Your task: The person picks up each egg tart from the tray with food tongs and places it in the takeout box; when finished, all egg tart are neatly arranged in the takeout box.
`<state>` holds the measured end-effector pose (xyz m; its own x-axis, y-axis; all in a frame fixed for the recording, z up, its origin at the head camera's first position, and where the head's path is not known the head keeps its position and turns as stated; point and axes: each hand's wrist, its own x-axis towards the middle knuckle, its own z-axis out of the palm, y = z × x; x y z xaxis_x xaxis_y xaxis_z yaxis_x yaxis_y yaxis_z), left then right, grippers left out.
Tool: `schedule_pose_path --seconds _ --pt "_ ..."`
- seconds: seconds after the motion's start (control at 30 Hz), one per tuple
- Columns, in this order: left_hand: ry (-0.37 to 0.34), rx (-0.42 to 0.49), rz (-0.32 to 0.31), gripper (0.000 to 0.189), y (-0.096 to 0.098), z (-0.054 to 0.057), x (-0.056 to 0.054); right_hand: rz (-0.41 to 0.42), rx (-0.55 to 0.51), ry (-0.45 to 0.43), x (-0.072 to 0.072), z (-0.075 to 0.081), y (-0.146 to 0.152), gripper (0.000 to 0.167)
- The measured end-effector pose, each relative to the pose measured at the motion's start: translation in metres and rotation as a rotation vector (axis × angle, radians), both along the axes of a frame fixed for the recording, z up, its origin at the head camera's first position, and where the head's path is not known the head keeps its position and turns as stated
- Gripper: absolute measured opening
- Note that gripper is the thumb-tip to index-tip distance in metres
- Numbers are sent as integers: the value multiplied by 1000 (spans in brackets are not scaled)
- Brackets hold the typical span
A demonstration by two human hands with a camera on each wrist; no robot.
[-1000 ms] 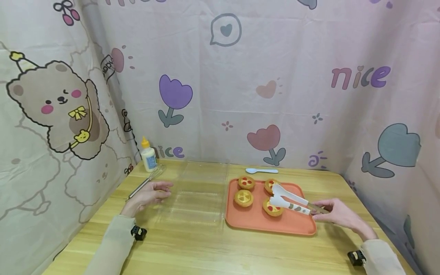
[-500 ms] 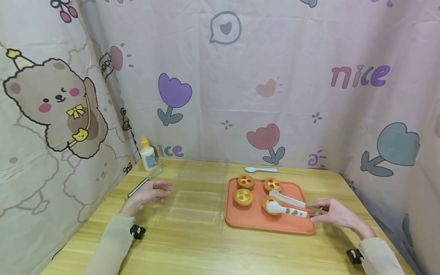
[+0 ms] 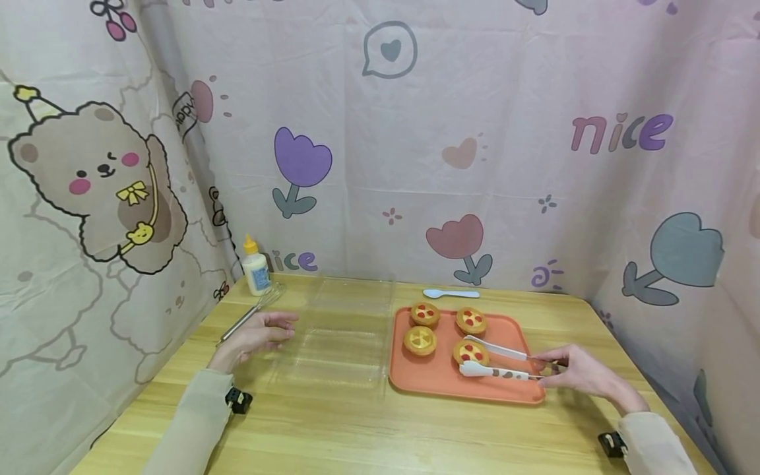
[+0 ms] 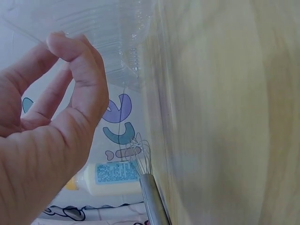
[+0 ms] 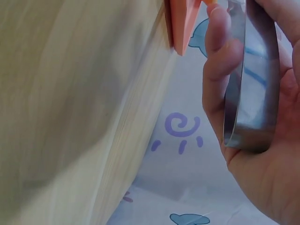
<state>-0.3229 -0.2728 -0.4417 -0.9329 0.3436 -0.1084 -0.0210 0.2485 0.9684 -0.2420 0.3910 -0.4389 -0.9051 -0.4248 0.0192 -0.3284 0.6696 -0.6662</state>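
My right hand (image 3: 584, 373) holds a pair of tongs (image 3: 497, 373) by its bent metal handle (image 5: 255, 93). The tongs' two white tips are spread, one on each side of the near-right egg tart (image 3: 472, 354), which has red pieces on top. That tart sits on an orange tray (image 3: 427, 381) with more tarts: one red-topped at back right (image 3: 471, 321), another at back left, and a yellow-topped one (image 3: 419, 340). Beside the left edge of a clear plastic box (image 3: 344, 359), my left hand (image 3: 258, 336) stays with fingers loosely curved, holding nothing visible. Contact with the box cannot be told.
A whisk (image 3: 249, 313) lies left of my left hand, before a white glue bottle (image 3: 257, 274) with a yellow cap. Behind the tray lies a pale blue spoon (image 3: 451, 293). Printed cloth (image 3: 380, 165) hangs behind the wooden table (image 3: 332, 435) and at its sides.
The tongs' tips have come down from above the right-hand tarts and spread apart, now flanking the near-right tart. My left hand and the tarts keep their places.
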Motion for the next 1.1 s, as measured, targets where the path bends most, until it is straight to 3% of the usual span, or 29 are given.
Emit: schedule_pose_path --seconds 0.3,0.53,1.1 --pt "-6 13 -15 58 1 -1 -1 -67 23 -24 2 -1 -1 54" --pt "0 12 -20 57 -2 0 0 -138 74 39 5 1 -5 51" --pt "-19 108 -97 63 -12 -6 -2 -185 62 113 6 10 -28 43"
